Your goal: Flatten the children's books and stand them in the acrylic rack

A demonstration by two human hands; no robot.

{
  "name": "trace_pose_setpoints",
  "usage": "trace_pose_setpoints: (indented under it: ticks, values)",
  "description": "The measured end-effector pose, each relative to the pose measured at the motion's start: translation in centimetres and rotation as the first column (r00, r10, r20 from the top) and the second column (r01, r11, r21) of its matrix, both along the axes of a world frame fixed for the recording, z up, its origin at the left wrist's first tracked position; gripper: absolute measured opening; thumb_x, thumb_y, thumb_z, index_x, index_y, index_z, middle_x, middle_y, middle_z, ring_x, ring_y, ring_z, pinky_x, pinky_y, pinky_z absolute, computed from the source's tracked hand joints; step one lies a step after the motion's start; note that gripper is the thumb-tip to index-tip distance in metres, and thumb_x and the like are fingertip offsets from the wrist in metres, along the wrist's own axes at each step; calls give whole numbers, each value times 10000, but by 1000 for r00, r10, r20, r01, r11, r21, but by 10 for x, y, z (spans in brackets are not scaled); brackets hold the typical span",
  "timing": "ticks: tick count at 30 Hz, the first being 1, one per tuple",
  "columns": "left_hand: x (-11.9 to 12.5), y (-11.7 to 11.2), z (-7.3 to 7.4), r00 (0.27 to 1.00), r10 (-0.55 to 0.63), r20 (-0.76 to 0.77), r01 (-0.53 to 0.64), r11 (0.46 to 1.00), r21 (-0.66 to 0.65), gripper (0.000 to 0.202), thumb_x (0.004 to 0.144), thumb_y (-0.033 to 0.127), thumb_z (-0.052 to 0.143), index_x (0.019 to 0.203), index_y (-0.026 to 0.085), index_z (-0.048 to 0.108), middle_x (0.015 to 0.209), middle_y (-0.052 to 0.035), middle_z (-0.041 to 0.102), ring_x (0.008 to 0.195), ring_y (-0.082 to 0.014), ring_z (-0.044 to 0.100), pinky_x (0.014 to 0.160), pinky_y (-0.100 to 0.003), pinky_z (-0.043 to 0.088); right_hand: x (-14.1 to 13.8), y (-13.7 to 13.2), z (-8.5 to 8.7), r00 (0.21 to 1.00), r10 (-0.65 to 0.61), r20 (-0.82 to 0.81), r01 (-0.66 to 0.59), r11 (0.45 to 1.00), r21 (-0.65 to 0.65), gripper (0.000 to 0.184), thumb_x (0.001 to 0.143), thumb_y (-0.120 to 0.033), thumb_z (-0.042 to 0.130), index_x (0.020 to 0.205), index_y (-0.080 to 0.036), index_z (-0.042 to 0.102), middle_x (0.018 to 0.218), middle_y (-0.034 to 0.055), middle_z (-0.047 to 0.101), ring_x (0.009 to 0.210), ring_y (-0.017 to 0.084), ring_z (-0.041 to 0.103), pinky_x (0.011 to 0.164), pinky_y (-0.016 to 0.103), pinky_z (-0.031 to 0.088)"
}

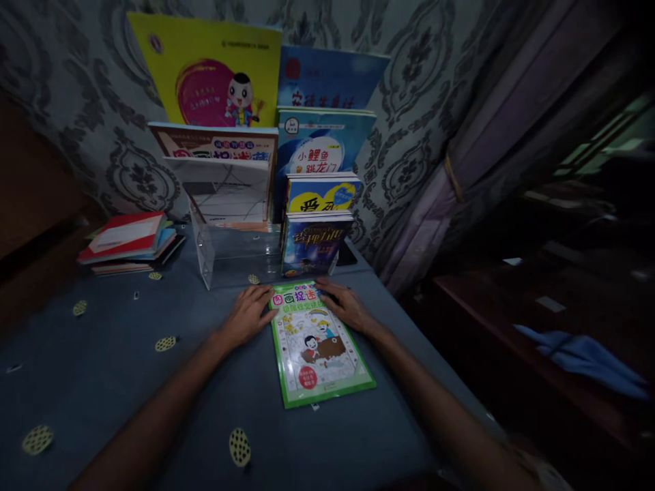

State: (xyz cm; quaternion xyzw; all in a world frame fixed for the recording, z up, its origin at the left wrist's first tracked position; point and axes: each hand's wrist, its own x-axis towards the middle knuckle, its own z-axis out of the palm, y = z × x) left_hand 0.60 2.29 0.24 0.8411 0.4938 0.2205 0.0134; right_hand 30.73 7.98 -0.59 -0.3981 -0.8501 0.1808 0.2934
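A green-bordered picture book (pixel 320 348) lies flat on the table, its cover showing cartoon children and a rainbow. My left hand (pixel 246 315) rests at the book's upper left edge, fingers stretched out and thumb reaching onto the cover. Across from it, my right hand (pixel 348 308) touches the upper right part, its extended fingers covering some of the title. Just beyond the book's top edge stands a clear acrylic book rack (pixel 205 256). In its front right row is a dark blue book (pixel 314 242), close to my fingertips.
Upright behind are a yellow book (pixel 205 48), a blue book (pixel 332 71), a teal book (pixel 327 136) and a white booklet (pixel 230 187). A stack with a red book (pixel 127 235) lies left on the patterned tablecloth (pixel 127 382). A tied curtain (pixel 434 184) hangs at right.
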Motion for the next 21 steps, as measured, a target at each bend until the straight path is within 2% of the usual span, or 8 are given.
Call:
trace_pose_setpoints:
  ticks: [6, 11, 21]
  values:
    - [0, -4, 2, 999, -25, -31, 26, 999, 30, 396, 971, 385, 528, 1273, 145, 620, 1317, -137, 616, 1180, -282, 552, 1016, -460, 451, 0, 1, -4, 999, 35, 33, -37, 997, 60, 438, 967, -370, 446, 1283, -136, 639, 1371, 162, 612, 1299, 259, 559, 1096, 483, 443]
    - [1, -7, 5, 999, -34, -25, 35, 999, 35, 384, 974, 392, 513, 1254, 156, 629, 1275, -128, 623, 1127, -269, 560, 1008, -454, 451, -1, 2, -6, 998, 42, 51, -46, 996, 74, 415, 958, -325, 445, 1288, -158, 634, 1377, 147, 610, 1313, 249, 547, 1100, 498, 435]
    - [1, -14, 4, 1000, -13, 4, 13, 1000, 8, 392, 984, 405, 493, 1277, 175, 618, 1303, -119, 610, 1161, -273, 541, 1023, -453, 433, -5, -9, -1, 990, 5, 138, -13, 998, 53, 426, 970, -288, 427, 1337, -161, 602, 1427, 151, 563, 1363, 265, 491, 1137, 522, 379]
